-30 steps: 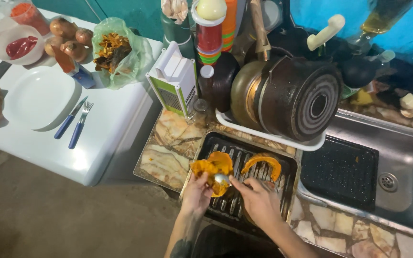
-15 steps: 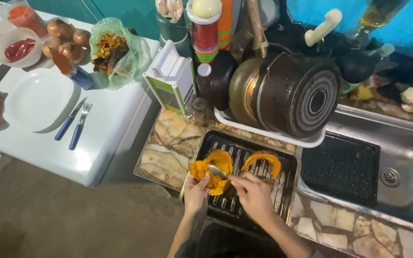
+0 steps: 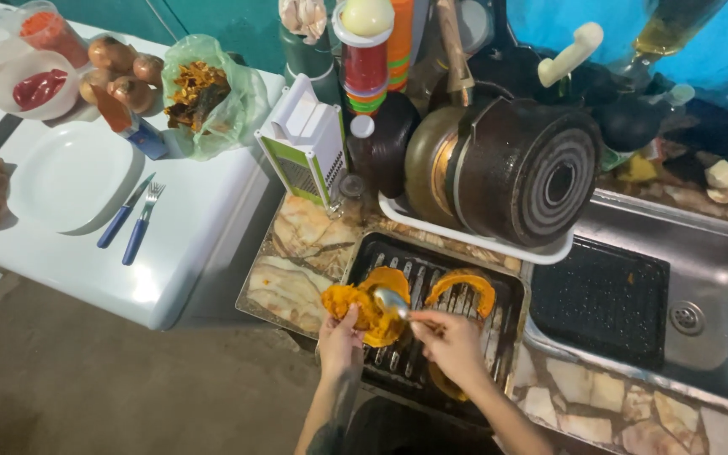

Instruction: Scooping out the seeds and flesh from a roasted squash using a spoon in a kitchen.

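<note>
Both hands stay put: left hand (image 3: 340, 339) still grips the orange pumpkin piece (image 3: 362, 305); right hand (image 3: 448, 341) now dips its metal spoon (image 3: 391, 301) into it.

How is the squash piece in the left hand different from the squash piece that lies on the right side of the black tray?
The held squash piece is gripped by the left hand above the tray, while the other squash piece lies free on the ridges. The held piece looks lumpy and full of flesh; the other is a thin curved arc. A spoon in the right hand touches only the held one. Both are orange.
</note>
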